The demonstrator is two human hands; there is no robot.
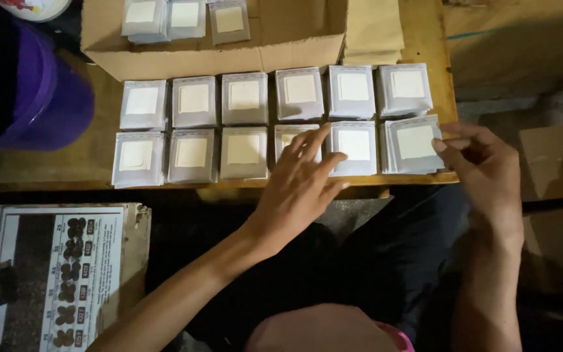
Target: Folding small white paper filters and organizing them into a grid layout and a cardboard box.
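Hands [301, 176] over packet-covered wooden table [434, 58]

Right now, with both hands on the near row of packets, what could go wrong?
1. The near row of small grey windowed paper packets lies along the wooden table's front edge; the left hand could nudge one off.
2. The right hand pinches the end stack, which could fan or slip.

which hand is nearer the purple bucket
Left. The left hand rests on the front row of packets, closer to the purple bucket; the right hand is at the far end.
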